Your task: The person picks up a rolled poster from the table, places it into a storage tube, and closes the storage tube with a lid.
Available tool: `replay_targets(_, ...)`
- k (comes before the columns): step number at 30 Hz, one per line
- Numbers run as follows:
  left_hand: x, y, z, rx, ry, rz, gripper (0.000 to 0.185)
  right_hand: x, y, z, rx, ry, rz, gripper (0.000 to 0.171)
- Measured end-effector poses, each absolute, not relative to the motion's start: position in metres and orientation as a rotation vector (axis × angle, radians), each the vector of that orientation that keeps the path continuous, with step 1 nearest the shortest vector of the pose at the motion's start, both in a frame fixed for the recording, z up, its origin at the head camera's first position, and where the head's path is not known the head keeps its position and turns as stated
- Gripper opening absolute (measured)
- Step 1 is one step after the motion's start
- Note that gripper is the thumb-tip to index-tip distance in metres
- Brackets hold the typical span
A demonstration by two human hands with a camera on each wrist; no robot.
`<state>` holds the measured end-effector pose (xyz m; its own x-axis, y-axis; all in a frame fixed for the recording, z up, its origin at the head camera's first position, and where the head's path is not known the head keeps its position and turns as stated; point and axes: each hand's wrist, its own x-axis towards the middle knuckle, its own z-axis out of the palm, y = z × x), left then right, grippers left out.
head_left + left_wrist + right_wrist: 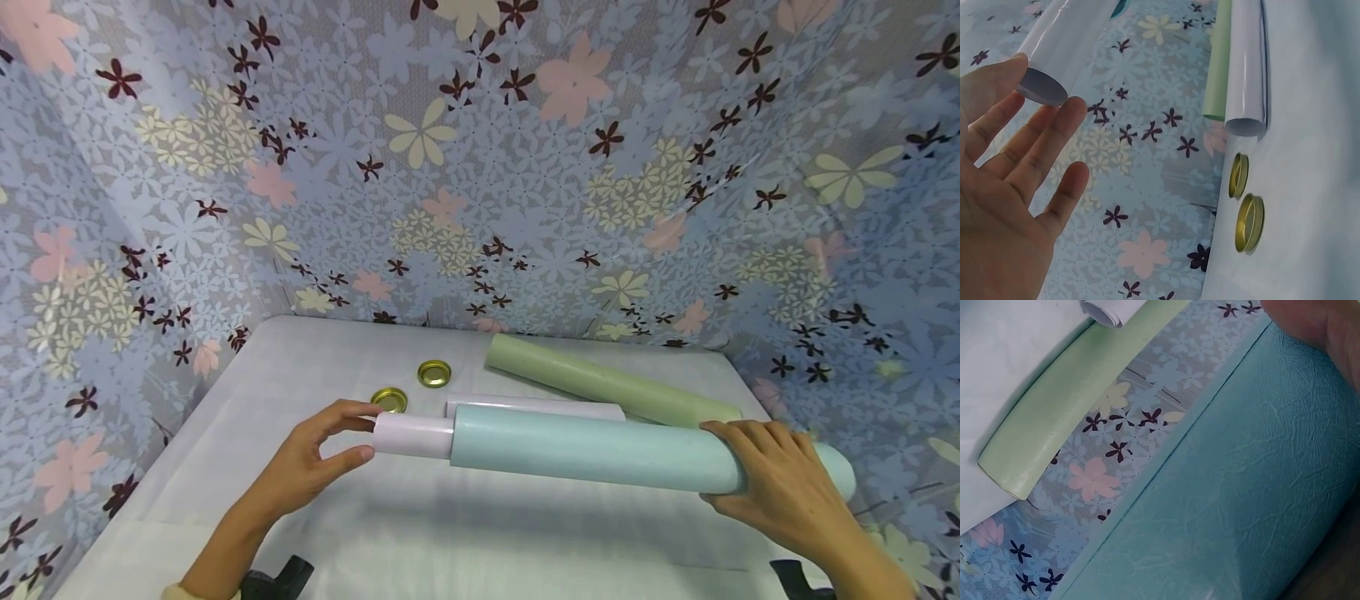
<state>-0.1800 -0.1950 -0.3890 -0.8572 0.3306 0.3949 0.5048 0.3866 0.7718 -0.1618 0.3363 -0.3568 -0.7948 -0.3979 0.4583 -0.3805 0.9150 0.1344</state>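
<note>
A pale blue roll of grained sheet (pixel 592 446) is held level above the table, with a white inner roll (pixel 414 435) sticking out of its left end. My right hand (pixel 780 475) grips the blue roll near its right end, fingers over the top and thumb below. At the other end, my left hand (pixel 307 454) pinches the white inner roll's open end between thumb and fingers. The left wrist view shows that rim (pixel 1044 87) between the thumb and fingertips. In the right wrist view, the blue surface (pixel 1229 481) fills the right side.
Behind the held rolls lie a green roll (pixel 607 383) and another white roll (pixel 536 407) on the white-covered table (pixel 315 358). Two shallow gold rings or lids (pixel 434 373) sit left of them. A flowered cloth (pixel 480 183) hangs behind the table.
</note>
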Motion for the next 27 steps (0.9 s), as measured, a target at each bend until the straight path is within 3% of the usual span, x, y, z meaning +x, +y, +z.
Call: replay_targets(27,-0.188,-0.148,-0.395,-0.871,-2.384,-1.454,0.044,-0.166,0.328,-0.360,0.581,-2.580,-0.024,0.092)
